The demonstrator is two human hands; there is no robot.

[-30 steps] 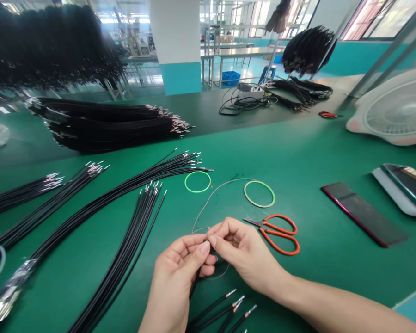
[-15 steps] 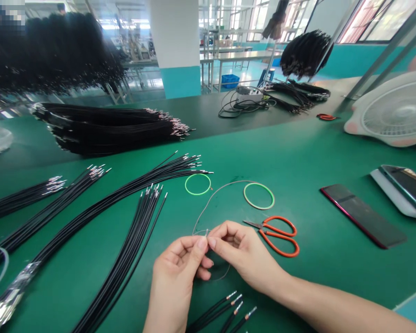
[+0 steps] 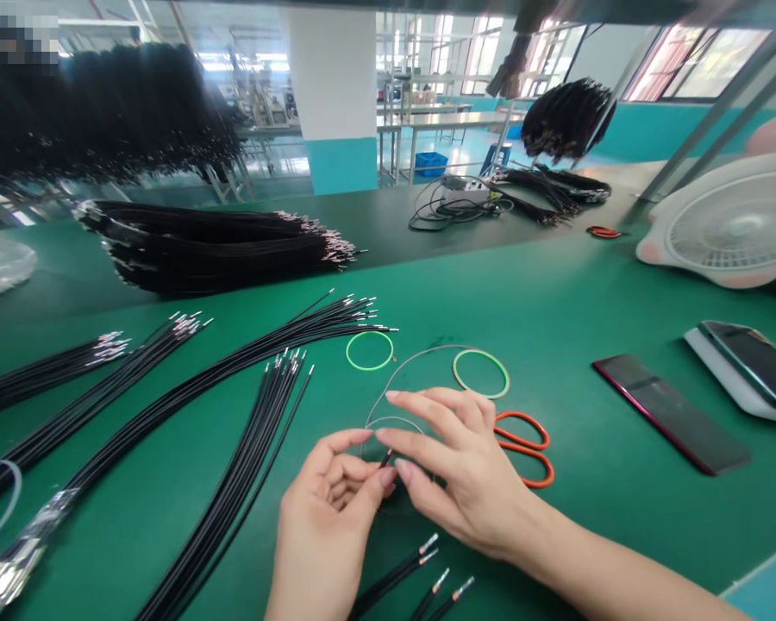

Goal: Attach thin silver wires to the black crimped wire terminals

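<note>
My left hand (image 3: 333, 496) is closed, with thumb and fingers pinching a thin black cable (image 3: 386, 458) near its end. Close beside that end, my right hand (image 3: 459, 461) has its fingers spread, thumb and index finger apart on either side of the cable tip. A fine thin wire (image 3: 397, 371) loops up from behind the fingertips toward a green ring (image 3: 482, 373); its near end is hidden by my hands. Orange-handled scissors (image 3: 523, 447) lie just right of my right hand, their blades covered by it. Below my hands, several short black cables (image 3: 394, 576) show metal tips.
Bundles of black cables (image 3: 233, 371) with metal tips lie to the left. Another green ring (image 3: 370, 351) is near their ends. Two phones, one dark red-edged (image 3: 672, 414), lie at right, near a white fan (image 3: 750, 224). A large cable coil (image 3: 220, 250) and a power strip (image 3: 466, 188) sit farther back.
My right fingers have opened out from the pinch against my left fingertips and now cover the scissor blades. A black cable end now shows between my hands. The view has tipped slightly upward.
</note>
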